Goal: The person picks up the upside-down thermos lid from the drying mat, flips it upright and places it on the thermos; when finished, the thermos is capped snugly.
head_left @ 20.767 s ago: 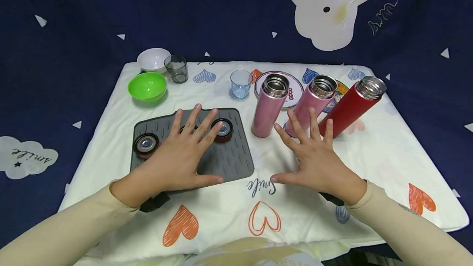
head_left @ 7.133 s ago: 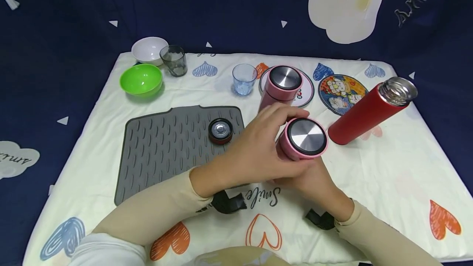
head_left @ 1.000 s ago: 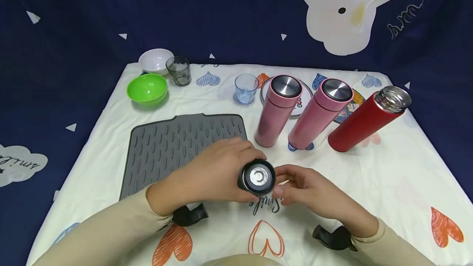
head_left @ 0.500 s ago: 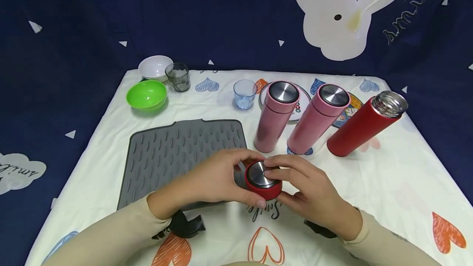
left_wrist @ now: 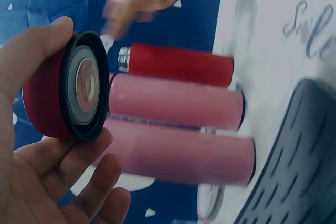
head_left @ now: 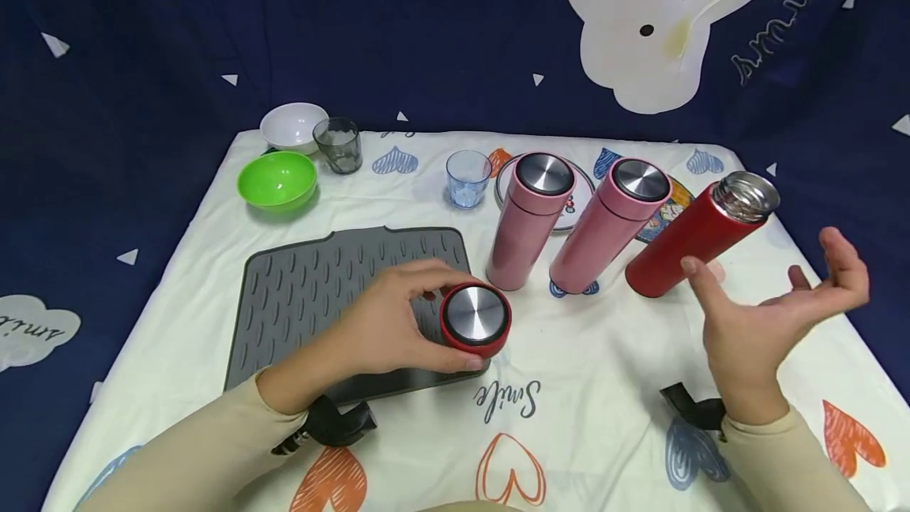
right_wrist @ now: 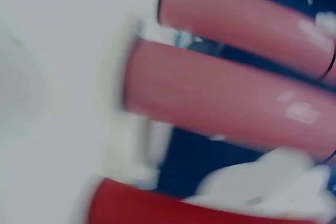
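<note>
The person's left hand (head_left: pixel 384 326) holds a red lid (head_left: pixel 475 319) just above the near right corner of the grey mat (head_left: pixel 320 291). Its grip is curled round the lid's rim, thumb on the near side and fingers on the far side, with the lid's steel top facing up. From the left wrist view the same lid (left_wrist: pixel 65 94) shows its dark inner ring and seal, pinched between thumb and fingers of that hand (left_wrist: pixel 37 171).

The right hand (head_left: pixel 771 310) is lifted above the counter (head_left: pixel 604 385), palm turned up and inward, its grip spread and holding nothing. It hangs just beside the red flask (head_left: pixel 693 239), which stands open with its steel mouth bare. That flask is the rightmost of three in a row. To its left stand two pink flasks, one in the middle (head_left: pixel 604 224) and one on the left (head_left: pixel 526 220), each with a lid on.

The right wrist view is blurred; it shows only the pink flasks (right_wrist: pixel 231 95) and a strip of the red one.

Further back on the counter sit a small blue glass (head_left: pixel 468 177), a smoky grey glass (head_left: pixel 338 144), a green bowl (head_left: pixel 277 178) and a white bowl (head_left: pixel 293 125). A round plate (head_left: pixel 579 208) lies behind the left pink flask.
</note>
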`<state>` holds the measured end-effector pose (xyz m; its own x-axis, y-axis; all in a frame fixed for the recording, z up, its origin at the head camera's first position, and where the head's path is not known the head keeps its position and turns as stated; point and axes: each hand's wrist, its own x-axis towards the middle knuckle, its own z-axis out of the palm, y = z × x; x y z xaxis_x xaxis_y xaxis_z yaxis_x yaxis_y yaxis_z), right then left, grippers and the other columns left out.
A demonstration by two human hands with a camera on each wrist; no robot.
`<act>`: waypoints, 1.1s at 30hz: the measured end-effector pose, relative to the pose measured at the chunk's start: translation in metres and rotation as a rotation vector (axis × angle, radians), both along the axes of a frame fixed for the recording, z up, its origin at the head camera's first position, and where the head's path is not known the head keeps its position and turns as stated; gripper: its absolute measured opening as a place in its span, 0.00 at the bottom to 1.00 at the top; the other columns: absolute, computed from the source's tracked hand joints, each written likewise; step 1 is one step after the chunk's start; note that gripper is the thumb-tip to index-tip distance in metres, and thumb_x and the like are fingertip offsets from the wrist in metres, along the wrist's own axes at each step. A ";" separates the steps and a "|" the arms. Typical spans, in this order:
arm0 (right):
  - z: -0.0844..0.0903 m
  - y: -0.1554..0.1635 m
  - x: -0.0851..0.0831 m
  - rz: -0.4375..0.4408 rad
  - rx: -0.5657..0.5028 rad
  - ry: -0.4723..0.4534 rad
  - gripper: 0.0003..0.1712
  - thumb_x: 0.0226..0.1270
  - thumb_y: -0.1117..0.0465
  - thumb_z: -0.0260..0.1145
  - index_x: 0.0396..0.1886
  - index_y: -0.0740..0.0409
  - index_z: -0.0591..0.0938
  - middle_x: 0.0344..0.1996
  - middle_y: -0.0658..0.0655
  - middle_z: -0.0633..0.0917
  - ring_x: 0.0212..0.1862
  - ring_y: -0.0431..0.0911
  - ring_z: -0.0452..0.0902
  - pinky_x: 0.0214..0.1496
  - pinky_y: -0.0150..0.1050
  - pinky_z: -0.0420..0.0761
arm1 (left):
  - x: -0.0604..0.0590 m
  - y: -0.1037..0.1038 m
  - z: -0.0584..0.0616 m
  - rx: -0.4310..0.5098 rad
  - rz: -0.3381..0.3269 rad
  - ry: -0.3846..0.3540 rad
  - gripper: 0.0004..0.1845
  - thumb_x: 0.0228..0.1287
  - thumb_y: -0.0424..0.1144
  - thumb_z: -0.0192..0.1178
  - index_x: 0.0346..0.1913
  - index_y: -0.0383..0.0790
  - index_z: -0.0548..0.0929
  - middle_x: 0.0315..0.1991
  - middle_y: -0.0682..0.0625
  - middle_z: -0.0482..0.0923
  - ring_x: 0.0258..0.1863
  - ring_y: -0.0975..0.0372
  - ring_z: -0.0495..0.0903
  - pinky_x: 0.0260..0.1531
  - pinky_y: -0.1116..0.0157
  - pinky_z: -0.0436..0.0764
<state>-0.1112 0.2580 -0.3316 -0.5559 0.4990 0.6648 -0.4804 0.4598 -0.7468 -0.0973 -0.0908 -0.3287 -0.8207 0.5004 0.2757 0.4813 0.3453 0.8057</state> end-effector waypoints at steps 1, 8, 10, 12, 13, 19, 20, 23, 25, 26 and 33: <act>-0.004 0.013 -0.004 -0.019 -0.064 -0.147 0.57 0.41 0.55 0.83 0.64 0.57 0.55 0.65 0.52 0.58 0.69 0.43 0.47 0.65 0.37 0.50 | -0.001 -0.004 0.000 0.001 0.004 0.001 0.36 0.34 0.56 0.82 0.54 0.56 0.84 0.44 0.66 0.79 0.45 0.68 0.77 0.46 0.60 0.78; -0.037 0.062 -0.043 0.261 -0.093 -0.756 0.51 0.59 0.57 0.75 0.74 0.44 0.53 0.68 0.53 0.66 0.65 0.43 0.60 0.65 0.35 0.65 | -0.003 -0.018 0.005 -0.013 -0.012 0.038 0.35 0.37 0.56 0.81 0.54 0.55 0.83 0.43 0.64 0.79 0.45 0.66 0.77 0.45 0.58 0.78; -0.042 0.064 -0.051 0.275 0.022 -0.792 0.44 0.61 0.52 0.73 0.73 0.49 0.60 0.64 0.55 0.71 0.60 0.44 0.67 0.57 0.33 0.73 | 0.001 -0.021 0.005 -0.026 -0.011 0.076 0.35 0.37 0.58 0.81 0.54 0.54 0.83 0.44 0.64 0.79 0.46 0.66 0.76 0.45 0.56 0.79; -0.043 0.063 -0.054 0.255 0.103 -0.815 0.42 0.62 0.47 0.71 0.71 0.53 0.64 0.61 0.55 0.74 0.56 0.43 0.71 0.50 0.29 0.76 | 0.004 -0.022 0.004 -0.031 -0.008 0.110 0.36 0.37 0.58 0.80 0.54 0.53 0.83 0.44 0.64 0.79 0.47 0.66 0.76 0.44 0.55 0.79; -0.042 0.063 -0.053 0.240 0.130 -0.823 0.42 0.62 0.46 0.71 0.70 0.54 0.65 0.60 0.55 0.74 0.55 0.43 0.72 0.49 0.28 0.76 | 0.005 -0.023 0.004 -0.034 -0.003 0.124 0.36 0.37 0.59 0.80 0.54 0.53 0.83 0.44 0.64 0.79 0.47 0.66 0.76 0.44 0.55 0.79; -0.038 0.049 -0.005 0.321 0.199 -0.752 0.36 0.59 0.56 0.75 0.65 0.56 0.71 0.52 0.50 0.79 0.49 0.39 0.77 0.43 0.25 0.78 | -0.004 -0.018 0.009 -0.013 0.015 0.154 0.34 0.37 0.56 0.81 0.52 0.54 0.82 0.45 0.65 0.77 0.43 0.67 0.75 0.41 0.62 0.78; -0.039 0.041 0.003 0.357 0.206 -0.717 0.35 0.57 0.60 0.76 0.63 0.56 0.72 0.50 0.49 0.80 0.48 0.38 0.78 0.43 0.26 0.78 | -0.005 -0.016 0.012 0.000 0.017 0.162 0.34 0.37 0.56 0.81 0.52 0.54 0.82 0.45 0.65 0.77 0.43 0.67 0.75 0.40 0.62 0.78; -0.039 0.007 0.018 0.466 0.222 -0.623 0.36 0.49 0.67 0.80 0.60 0.55 0.75 0.49 0.49 0.82 0.47 0.40 0.80 0.44 0.28 0.80 | -0.010 -0.006 0.024 0.058 0.012 0.188 0.34 0.37 0.53 0.81 0.52 0.53 0.82 0.46 0.64 0.78 0.42 0.67 0.75 0.39 0.62 0.78; -0.039 -0.017 0.022 0.533 0.246 -0.592 0.37 0.45 0.68 0.81 0.58 0.56 0.77 0.48 0.49 0.84 0.47 0.40 0.81 0.44 0.29 0.80 | -0.013 0.004 0.032 0.096 0.009 0.204 0.33 0.37 0.52 0.81 0.52 0.52 0.82 0.44 0.64 0.78 0.40 0.66 0.75 0.38 0.62 0.78; -0.038 -0.028 0.023 0.564 0.264 -0.582 0.37 0.44 0.68 0.82 0.57 0.56 0.78 0.47 0.49 0.84 0.46 0.40 0.81 0.44 0.30 0.80 | -0.015 0.010 0.036 0.113 0.010 0.208 0.33 0.38 0.51 0.81 0.52 0.52 0.82 0.44 0.64 0.78 0.40 0.67 0.75 0.37 0.62 0.78; -0.023 -0.071 0.027 0.747 0.305 -0.534 0.35 0.40 0.73 0.81 0.52 0.63 0.79 0.44 0.55 0.84 0.44 0.42 0.81 0.45 0.32 0.80 | -0.023 0.053 0.057 0.143 0.044 0.266 0.36 0.39 0.54 0.80 0.55 0.49 0.83 0.45 0.65 0.78 0.47 0.68 0.70 0.43 0.64 0.75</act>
<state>-0.0842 0.1870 -0.3542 -0.9262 -0.2575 0.2754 -0.3595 0.3834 -0.8507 -0.1204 -0.0375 -0.2715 -0.7299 0.4072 0.5490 0.6693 0.2628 0.6949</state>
